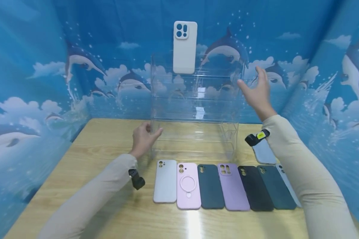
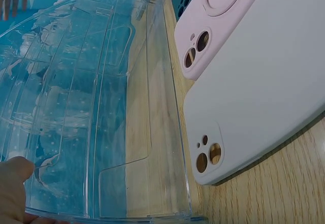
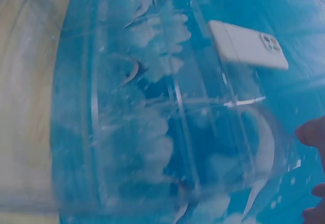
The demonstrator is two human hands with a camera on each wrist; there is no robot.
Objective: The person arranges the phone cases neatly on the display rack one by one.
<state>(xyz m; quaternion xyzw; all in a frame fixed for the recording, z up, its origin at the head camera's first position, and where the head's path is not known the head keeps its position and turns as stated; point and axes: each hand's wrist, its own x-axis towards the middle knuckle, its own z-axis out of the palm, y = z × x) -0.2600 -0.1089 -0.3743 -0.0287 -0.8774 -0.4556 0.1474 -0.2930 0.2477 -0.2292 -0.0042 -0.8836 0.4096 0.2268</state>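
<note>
A clear tiered display rack (image 1: pixel 194 118) stands at the back of the table, a white phone case (image 1: pixel 184 53) upright on its top tier. At the rack's lower left side, my left hand (image 1: pixel 142 139) grips the side panel, thumb toward the inside and fingers along the outer face. Its thumb (image 2: pixel 18 169) shows in the left wrist view; most of its fingers are hidden. Beside the rack's upper right, my right hand (image 1: pixel 257 94) is raised with thumb and fingers spread, nothing in it. The white case (image 3: pixel 249 45) also appears in the right wrist view, beyond the tiers.
In front of the rack lie a pale phone case (image 1: pixel 165 182), a pink case (image 1: pixel 189 200), a dark green case (image 1: pixel 210 187), a purple case (image 1: pixel 234 189), a black case (image 1: pixel 255 189) and others. A light blue case (image 1: pixel 264 152) sits partly behind my right forearm. Dolphin-print curtains surround the table.
</note>
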